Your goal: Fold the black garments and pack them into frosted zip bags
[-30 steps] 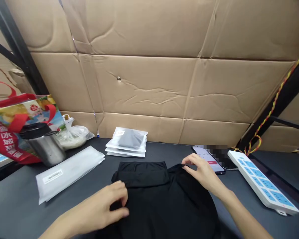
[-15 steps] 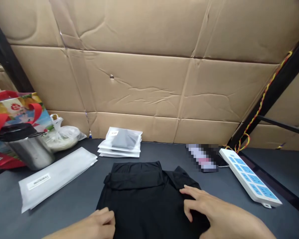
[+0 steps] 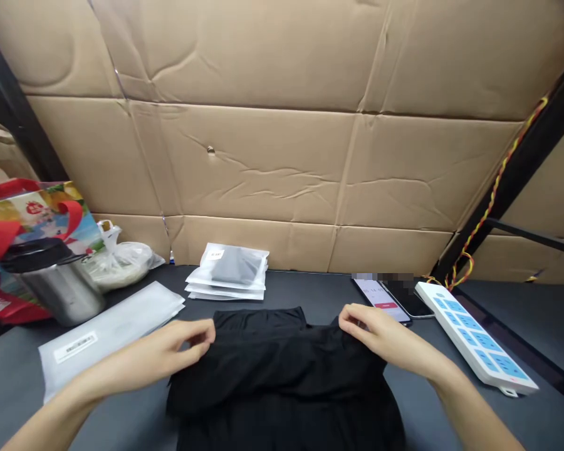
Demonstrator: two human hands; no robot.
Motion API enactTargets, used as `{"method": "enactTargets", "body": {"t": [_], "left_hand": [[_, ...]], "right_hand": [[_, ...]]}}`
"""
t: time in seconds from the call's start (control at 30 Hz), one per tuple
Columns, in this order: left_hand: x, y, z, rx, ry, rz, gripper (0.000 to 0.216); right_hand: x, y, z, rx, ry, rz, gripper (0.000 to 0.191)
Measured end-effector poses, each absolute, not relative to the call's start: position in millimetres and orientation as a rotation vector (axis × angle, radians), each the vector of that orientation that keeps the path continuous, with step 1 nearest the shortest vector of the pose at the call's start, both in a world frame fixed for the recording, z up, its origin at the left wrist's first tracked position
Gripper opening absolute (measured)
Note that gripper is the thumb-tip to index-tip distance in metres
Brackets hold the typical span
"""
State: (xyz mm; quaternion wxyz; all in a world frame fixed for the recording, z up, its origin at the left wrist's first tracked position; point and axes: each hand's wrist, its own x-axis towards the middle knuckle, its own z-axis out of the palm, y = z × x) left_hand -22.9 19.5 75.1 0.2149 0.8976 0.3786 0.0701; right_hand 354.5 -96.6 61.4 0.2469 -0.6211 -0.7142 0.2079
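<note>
A black garment point(image 3: 282, 369) lies on the dark table in front of me, partly folded, its near end running out of the bottom of the view. My left hand point(image 3: 190, 344) pinches its upper left edge between thumb and fingers. On the other side, my right hand point(image 3: 369, 329) pinches the upper right edge. Between the hands a fold of the fabric is held up and hangs loosely. Behind it, a flat black strip of the same cloth rests on the table. What kind of garment it is cannot be made out.
Packed clear bags point(image 3: 228, 272) are stacked at the back, and flat white plastic bags point(image 3: 117, 332) lie left. Beyond them stand a steel tumbler point(image 3: 61, 288), a tied plastic bag point(image 3: 122, 260) and a colourful tote point(image 3: 37, 213). Rightward lie phones point(image 3: 388, 300) and a power strip point(image 3: 474, 338). Cardboard point(image 3: 263, 156) walls the back.
Both hands have moved up and away from me, from the garment's sides to its upper corners. Fabric has been drawn up over the earlier fold.
</note>
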Motion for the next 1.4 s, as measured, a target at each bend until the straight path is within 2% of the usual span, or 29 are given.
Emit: {"method": "enactTargets", "body": {"t": [0.13,0.3,0.53,0.73,0.83,0.97,1.13,1.27,1.4], "left_hand": [[-8,49,45,2.525,1.117,0.3,0.024],[-19,54,15,2.476,1.078,0.355,0.028],[-26,49,27,2.394,1.039,0.388,0.027],[-2,35,34,1.782,1.052,0.509,0.035],[-1,33,24,1.461,0.907,0.483,0.036],[-3,35,13,1.318,0.851,0.502,0.035],[-2,34,12,1.28,0.859,0.52,0.036],[-3,33,13,1.267,0.874,0.534,0.036],[-6,34,11,1.265,0.816,0.517,0.036]], "right_hand": [[358,-74,28,-1.781,-1.856,0.598,0.027],[369,-86,12,-1.888,-1.822,0.609,0.039],[385,-89,25,-1.827,-1.755,0.617,0.04],[397,-71,20,-2.075,-1.364,0.61,0.04],[401,-67,28,-2.102,-1.34,0.455,0.033],[367,-65,55,-1.998,-1.373,0.18,0.026],[264,-63,49,-1.819,-1.904,-0.161,0.02],[230,-66,29,-1.705,-2.182,0.027,0.01],[276,-70,33,-1.66,-1.788,0.154,0.02]]}}
